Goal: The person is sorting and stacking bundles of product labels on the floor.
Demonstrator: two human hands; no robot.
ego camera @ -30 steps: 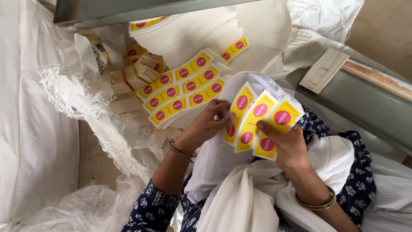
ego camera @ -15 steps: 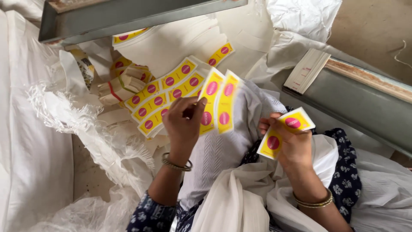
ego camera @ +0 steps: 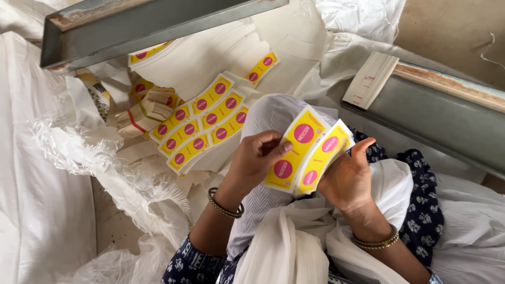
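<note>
At far left a white woven sack (ego camera: pixel 37 210) with a frayed edge borders the work area. Beside it lies a small banded bundle of folded paper pieces (ego camera: pixel 142 113). Next to the bundle, a fanned row of yellow labels (ego camera: pixel 202 123) rests on white sheeting; each strip is curved, with two pink round marks.

The left hand (ego camera: pixel 258 158) is closed on the held labels (ego camera: pixel 302 152), thumb on the printed face and fingers behind the left edge. A beaded bracelet sits on that wrist.

The held labels are a small fanned stack in the centre of the view, above the lap, tilted so the upper end points up and right. Each is a yellow curved strip with a white border and two pink discs carrying white print. At least two faces show, overlapping.

The right hand (ego camera: pixel 347 176) grips the same stack from the right, thumb raised at the upper edge, fingers hidden behind. Both hands touch the stack.

At right, a grey metal beam (ego camera: pixel 436 121) carries a stack of white paper pieces (ego camera: pixel 371 79).
</note>
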